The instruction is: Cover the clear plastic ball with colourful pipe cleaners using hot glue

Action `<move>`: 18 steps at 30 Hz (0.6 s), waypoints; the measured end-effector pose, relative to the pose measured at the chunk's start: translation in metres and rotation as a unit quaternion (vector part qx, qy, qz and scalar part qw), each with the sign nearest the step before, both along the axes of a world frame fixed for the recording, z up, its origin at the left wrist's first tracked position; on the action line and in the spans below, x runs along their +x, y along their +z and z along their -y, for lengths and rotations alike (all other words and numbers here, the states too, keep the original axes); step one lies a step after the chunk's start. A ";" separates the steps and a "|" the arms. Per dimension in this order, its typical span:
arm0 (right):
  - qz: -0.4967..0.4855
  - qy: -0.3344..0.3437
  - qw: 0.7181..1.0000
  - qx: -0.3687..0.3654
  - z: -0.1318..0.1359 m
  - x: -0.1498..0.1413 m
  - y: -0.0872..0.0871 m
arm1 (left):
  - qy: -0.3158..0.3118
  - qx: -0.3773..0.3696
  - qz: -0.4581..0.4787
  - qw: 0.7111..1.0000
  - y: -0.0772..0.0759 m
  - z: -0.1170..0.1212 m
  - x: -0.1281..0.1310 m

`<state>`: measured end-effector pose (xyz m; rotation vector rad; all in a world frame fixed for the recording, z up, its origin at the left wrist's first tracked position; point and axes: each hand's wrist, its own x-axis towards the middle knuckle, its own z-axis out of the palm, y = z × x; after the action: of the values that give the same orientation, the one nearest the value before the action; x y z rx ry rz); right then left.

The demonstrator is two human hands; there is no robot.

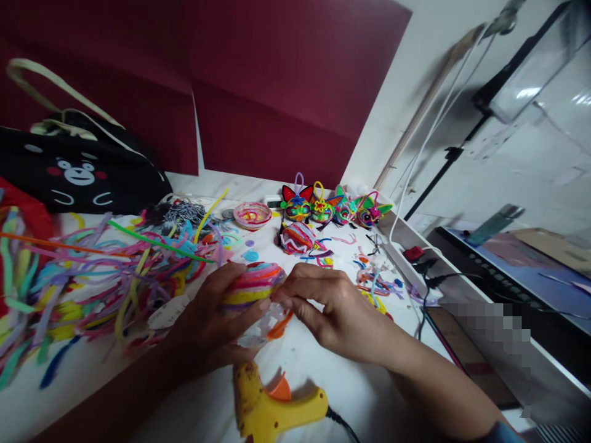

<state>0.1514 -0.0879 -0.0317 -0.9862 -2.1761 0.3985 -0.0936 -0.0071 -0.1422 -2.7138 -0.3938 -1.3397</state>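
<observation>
Between my hands is a rounded form (252,286) wound in bands of coloured pipe cleaner, pink, orange, yellow and purple, with clear plastic (252,335) bare on its lower part. My left hand (203,323) is closed around its left side, fingers over the top and thumb across the front. Fingertips of my right hand (330,304) are pinched together at its right edge; what they grip is hidden. An orange piece (279,326) shows just below those fingertips. Nearest to me lies a yellow glue gun (277,421) with an orange trigger.
Loose pipe cleaners (106,271) are heaped on the left, before a black bag (78,166). Behind my hands stand a woven bowl (252,215), another striped piece (298,239) and several finished animal-like ornaments (323,210). Scraps (378,283), cables and a phone (471,357) lie right.
</observation>
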 end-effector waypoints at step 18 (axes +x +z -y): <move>-0.048 -0.084 0.988 -0.117 0.006 -0.004 0.007 | 0.018 0.017 -0.009 1.000 -0.001 0.001 -0.005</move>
<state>0.1478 -0.0942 -0.0243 -1.2416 -1.9725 0.6175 -0.0982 -0.0084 -0.1428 -2.6774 -0.4122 -1.2998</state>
